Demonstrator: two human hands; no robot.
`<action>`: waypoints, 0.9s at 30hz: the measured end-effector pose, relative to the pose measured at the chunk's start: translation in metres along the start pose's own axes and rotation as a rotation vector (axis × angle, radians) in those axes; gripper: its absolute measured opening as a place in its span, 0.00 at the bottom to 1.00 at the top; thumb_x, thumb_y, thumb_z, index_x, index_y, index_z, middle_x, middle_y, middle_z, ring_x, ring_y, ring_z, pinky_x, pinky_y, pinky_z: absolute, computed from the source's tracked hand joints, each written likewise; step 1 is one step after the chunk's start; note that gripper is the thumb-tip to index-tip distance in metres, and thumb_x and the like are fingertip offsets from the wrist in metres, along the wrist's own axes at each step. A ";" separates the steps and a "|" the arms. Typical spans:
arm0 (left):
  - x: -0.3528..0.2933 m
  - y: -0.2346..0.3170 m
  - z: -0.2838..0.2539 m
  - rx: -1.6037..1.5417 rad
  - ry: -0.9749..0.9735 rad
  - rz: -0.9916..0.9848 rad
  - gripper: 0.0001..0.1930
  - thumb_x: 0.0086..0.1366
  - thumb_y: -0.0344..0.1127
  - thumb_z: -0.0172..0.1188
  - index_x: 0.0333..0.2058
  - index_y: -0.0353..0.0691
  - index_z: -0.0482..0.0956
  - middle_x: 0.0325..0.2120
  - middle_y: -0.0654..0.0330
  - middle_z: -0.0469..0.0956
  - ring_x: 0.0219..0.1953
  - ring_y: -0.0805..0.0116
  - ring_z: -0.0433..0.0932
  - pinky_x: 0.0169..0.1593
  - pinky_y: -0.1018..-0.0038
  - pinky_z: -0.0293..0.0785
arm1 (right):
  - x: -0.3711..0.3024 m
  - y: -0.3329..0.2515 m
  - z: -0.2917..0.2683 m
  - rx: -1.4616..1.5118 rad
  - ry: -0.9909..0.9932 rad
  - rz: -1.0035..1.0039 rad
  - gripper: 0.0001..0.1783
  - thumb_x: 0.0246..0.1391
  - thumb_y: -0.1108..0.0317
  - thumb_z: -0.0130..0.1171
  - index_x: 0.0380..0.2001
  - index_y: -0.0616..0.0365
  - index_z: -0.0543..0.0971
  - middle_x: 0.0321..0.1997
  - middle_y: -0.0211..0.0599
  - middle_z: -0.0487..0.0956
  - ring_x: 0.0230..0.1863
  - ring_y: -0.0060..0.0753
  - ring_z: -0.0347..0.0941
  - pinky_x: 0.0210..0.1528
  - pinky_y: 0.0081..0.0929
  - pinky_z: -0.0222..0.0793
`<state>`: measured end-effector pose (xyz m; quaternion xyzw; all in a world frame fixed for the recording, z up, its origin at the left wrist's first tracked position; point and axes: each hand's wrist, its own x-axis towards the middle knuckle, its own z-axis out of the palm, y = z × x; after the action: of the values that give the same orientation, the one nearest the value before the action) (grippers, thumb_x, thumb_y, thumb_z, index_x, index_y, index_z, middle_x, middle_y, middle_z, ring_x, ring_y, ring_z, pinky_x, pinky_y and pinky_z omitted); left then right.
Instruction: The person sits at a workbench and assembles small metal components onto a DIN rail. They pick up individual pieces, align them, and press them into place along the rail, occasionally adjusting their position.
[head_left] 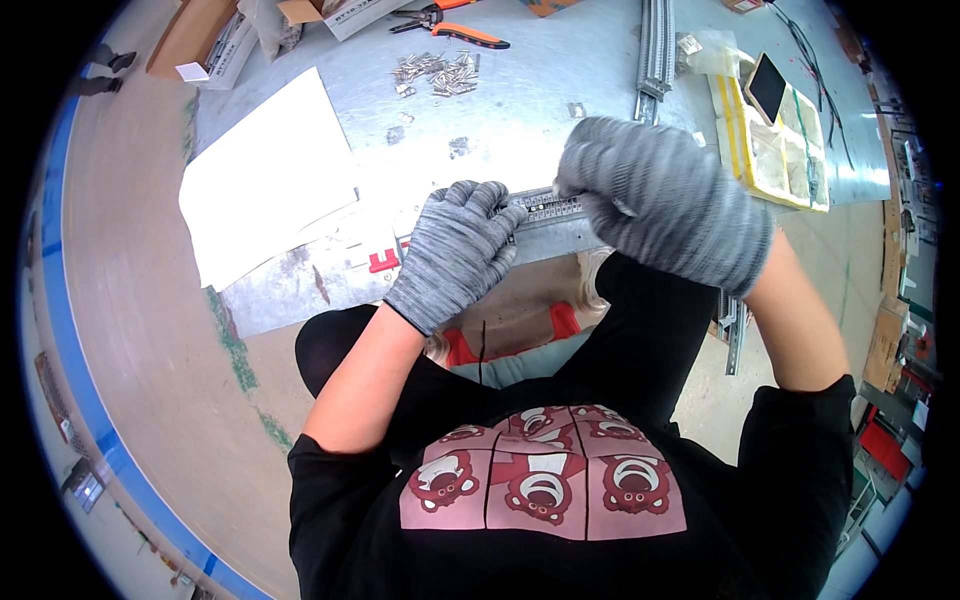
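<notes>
Printed shirt [545, 475] faces hands [453, 253] [665, 205] and 2 lettered boxes [368, 14].

A white sheet [268, 180] lies at left, a phone [766, 90] at right.

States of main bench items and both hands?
Left hand: gloved, fingers at metal strip
Right hand: gloved, curled, blurred, grip unclear
Metal strip: partly covered
White paper: lying flat
Phone: screen dark
Pliers: handles apart
Small metal parts: loose, piled
Cardboard box: open

Glare bleaches the paper [268, 175], the right hand [665, 200] blurs, and edges curve to black.
</notes>
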<state>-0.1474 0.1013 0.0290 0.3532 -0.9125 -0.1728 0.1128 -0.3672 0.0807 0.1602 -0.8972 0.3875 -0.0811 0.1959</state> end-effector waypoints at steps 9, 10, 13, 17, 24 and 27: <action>-0.018 -0.004 0.011 0.067 0.056 0.087 0.18 0.60 0.40 0.52 0.44 0.37 0.78 0.48 0.46 0.75 0.49 0.50 0.73 0.57 0.57 0.66 | -0.064 0.019 0.017 0.406 0.539 0.420 0.08 0.51 0.79 0.60 0.36 0.62 0.76 0.30 0.32 0.76 0.32 0.23 0.74 0.37 0.24 0.72; -0.019 0.001 0.007 0.103 -0.041 0.004 0.18 0.61 0.41 0.51 0.45 0.38 0.78 0.46 0.48 0.76 0.49 0.52 0.73 0.55 0.58 0.67 | -0.071 0.022 0.032 0.492 0.593 0.469 0.08 0.51 0.80 0.59 0.36 0.63 0.76 0.31 0.33 0.77 0.33 0.21 0.75 0.39 0.23 0.73; 0.004 0.002 -0.012 0.101 -0.186 0.057 0.19 0.55 0.43 0.58 0.47 0.49 0.78 0.50 0.55 0.73 0.51 0.58 0.71 0.51 0.63 0.68 | -0.097 0.027 0.042 0.525 0.670 0.485 0.07 0.52 0.79 0.58 0.36 0.62 0.74 0.32 0.31 0.77 0.35 0.23 0.75 0.41 0.23 0.72; -0.013 0.010 -0.002 0.125 -0.075 0.046 0.19 0.55 0.42 0.58 0.47 0.47 0.77 0.52 0.53 0.72 0.52 0.56 0.72 0.52 0.63 0.68 | -0.108 0.023 0.057 0.726 0.702 0.459 0.08 0.52 0.80 0.56 0.36 0.61 0.74 0.36 0.32 0.76 0.37 0.22 0.74 0.45 0.23 0.71; -0.006 -0.005 0.017 0.218 -0.157 0.028 0.19 0.62 0.43 0.50 0.50 0.47 0.76 0.50 0.51 0.74 0.50 0.52 0.73 0.57 0.58 0.65 | -0.105 0.021 0.032 0.426 0.634 0.545 0.12 0.53 0.75 0.61 0.41 0.62 0.75 0.36 0.36 0.79 0.41 0.27 0.80 0.43 0.23 0.74; -0.009 -0.007 0.001 0.091 -0.049 0.055 0.24 0.61 0.49 0.56 0.55 0.50 0.72 0.50 0.52 0.72 0.52 0.54 0.71 0.59 0.59 0.64 | -0.100 0.023 0.019 0.547 0.611 0.450 0.14 0.50 0.75 0.64 0.42 0.61 0.76 0.46 0.39 0.75 0.48 0.31 0.74 0.51 0.26 0.70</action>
<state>-0.1372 0.1026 0.0251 0.3283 -0.9313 -0.1363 0.0791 -0.4453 0.1443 0.1336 -0.6412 0.5769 -0.3960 0.3150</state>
